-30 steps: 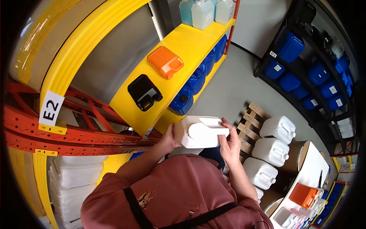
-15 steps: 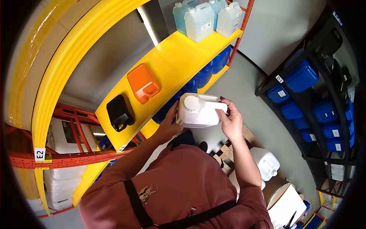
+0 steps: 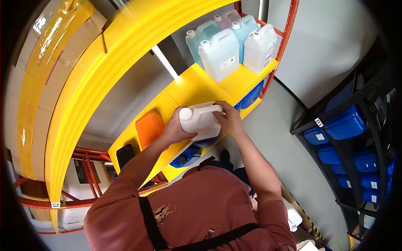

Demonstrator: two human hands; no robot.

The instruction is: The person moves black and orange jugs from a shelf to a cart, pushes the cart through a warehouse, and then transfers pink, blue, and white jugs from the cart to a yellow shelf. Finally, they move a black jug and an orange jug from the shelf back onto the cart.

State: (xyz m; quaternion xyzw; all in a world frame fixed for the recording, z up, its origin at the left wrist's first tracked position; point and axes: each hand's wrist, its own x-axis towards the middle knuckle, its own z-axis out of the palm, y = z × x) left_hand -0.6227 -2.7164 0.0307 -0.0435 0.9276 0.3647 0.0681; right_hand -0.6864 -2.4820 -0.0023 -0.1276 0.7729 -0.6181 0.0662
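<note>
A white plastic jug (image 3: 202, 119) with a round white cap is held between both hands at the edge of the yellow shelf (image 3: 197, 85). My left hand (image 3: 175, 127) wraps round its capped side. On the handle side, my right hand (image 3: 228, 118) grips the jug with curled fingers. Left of the jug, an orange jug (image 3: 149, 129) lies on the shelf, partly hidden by my left arm. Beside that one is a black jug (image 3: 125, 155), also partly covered.
Several clear, bluish and pinkish jugs (image 3: 220, 56) stand at the shelf's far end. Blue containers (image 3: 186, 157) sit below. A dark rack (image 3: 360, 108) with blue containers is on the right. Large taped cartons (image 3: 37, 83) are at upper left.
The white jug and both hands have moved up and left in view, closer over the yellow shelf. The view has shifted, showing more of the jugs at the far end.
</note>
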